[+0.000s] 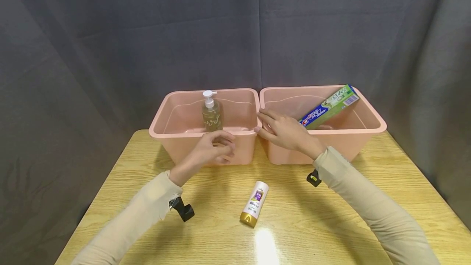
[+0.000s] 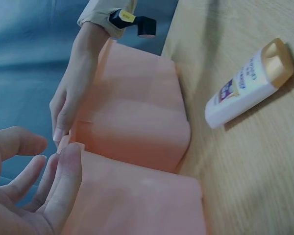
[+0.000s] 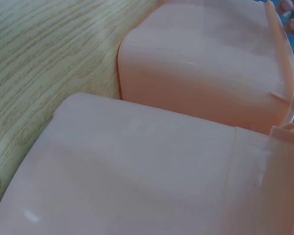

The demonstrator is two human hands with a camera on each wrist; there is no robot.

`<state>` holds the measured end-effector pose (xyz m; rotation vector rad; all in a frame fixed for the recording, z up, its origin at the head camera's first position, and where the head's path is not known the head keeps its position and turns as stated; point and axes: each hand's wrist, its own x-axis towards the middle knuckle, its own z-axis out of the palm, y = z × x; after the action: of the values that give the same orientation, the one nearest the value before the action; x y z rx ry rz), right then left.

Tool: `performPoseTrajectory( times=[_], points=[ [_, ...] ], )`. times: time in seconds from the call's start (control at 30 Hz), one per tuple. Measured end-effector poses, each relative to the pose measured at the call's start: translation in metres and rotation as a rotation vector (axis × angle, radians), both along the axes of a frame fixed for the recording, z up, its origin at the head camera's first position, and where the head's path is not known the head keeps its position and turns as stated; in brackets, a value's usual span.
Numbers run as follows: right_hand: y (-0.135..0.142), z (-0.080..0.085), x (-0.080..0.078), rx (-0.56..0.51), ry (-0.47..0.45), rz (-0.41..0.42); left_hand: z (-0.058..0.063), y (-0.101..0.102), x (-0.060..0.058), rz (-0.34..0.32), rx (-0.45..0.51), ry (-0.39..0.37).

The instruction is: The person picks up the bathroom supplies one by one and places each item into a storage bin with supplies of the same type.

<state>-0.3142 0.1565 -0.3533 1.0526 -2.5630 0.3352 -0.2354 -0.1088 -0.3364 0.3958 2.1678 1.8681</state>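
Observation:
My left hand [image 1: 215,148], fingers loosely bent and holding nothing, hovers before the front wall of the left pink bin [image 1: 206,135]. A pump bottle [image 1: 211,117] with a white head stands inside that bin. My right hand [image 1: 281,130] reaches over the near corner of the right pink bin [image 1: 353,132], its fairly straight fingers at the adjoining rims. Whether they press there I cannot tell. A green and blue toothpaste box [image 1: 329,107] leans diagonally in the right bin. On the table lies a white tube-like bottle [image 2: 242,88] with a gold cap, apart from both hands.
Both bins stand side by side at the back of the wooden table [image 1: 294,224]. Dark grey curtain [image 1: 235,32] hangs behind them and along both sides. Black camera mounts [image 1: 182,211] stick out below my wrists.

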Motion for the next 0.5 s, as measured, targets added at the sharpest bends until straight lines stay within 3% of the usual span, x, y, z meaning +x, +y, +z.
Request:
performPoseTrajectory(
  times=[0.5],
  points=[
    [0.0,0.002,0.001,-0.003,0.003,0.001,-0.026,0.002,0.003,-0.028,-0.028,-0.064]
  ],
)
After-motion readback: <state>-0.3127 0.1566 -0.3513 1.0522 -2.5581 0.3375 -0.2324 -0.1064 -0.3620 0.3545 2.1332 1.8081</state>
